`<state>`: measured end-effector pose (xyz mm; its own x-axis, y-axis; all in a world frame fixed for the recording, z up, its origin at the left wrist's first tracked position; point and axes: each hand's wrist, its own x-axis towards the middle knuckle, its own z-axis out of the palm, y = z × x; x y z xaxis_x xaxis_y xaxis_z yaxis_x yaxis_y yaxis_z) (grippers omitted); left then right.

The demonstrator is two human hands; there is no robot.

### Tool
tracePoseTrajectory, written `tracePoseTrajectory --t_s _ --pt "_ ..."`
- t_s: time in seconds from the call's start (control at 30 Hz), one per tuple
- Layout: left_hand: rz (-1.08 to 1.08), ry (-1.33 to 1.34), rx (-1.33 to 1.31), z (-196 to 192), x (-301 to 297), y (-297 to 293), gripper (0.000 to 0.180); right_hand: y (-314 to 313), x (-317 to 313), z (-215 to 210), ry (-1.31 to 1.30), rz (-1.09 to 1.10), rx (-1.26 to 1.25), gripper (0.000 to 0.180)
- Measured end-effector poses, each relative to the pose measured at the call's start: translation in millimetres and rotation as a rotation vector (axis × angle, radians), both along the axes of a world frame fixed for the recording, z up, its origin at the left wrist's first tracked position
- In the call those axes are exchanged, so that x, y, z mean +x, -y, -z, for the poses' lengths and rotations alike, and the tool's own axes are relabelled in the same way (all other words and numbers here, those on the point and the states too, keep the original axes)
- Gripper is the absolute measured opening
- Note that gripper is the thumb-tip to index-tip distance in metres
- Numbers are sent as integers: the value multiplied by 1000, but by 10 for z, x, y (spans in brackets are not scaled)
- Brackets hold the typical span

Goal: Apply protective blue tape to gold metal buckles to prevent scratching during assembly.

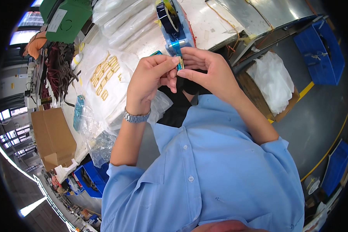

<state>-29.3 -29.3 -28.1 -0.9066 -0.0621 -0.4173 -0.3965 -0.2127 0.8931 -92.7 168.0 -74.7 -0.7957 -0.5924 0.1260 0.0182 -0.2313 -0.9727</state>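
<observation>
A white-covered worktop (116,83) stretches beyond the fingers, where one blue tape dispenser (176,29) stands just above them. About a dozen small gold pieces (104,77) lie in rows to their left. Left hand (149,79) and right hand (207,69) together pinch one small gold part (180,63) edged with blue tape.

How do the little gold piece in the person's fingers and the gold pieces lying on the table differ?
The held gold piece is single, pinched upright between both hands' fingertips near the blue tape dispenser. The table's gold pieces are many, lying flat in rows on a white sheet, untouched. Both look gold and small.
</observation>
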Motion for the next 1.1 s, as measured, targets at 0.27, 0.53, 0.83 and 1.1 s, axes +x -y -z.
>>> tracePoseTrajectory --t_s 0.27,0.53,0.83,1.1 --pt "-25 72 160 34 -84 54 30 107 -3 85 -4 35 -36 43" --pt "-245 -418 -625 -15 196 -365 21 111 14 -32 31 88 -38 33" --pt "-127 -792 -1241 195 206 -364 36 143 35 -62 4 110 7 29" --pt "-135 -590 -880 470 641 -647 36 -328 288 257 66 -15 193 28"
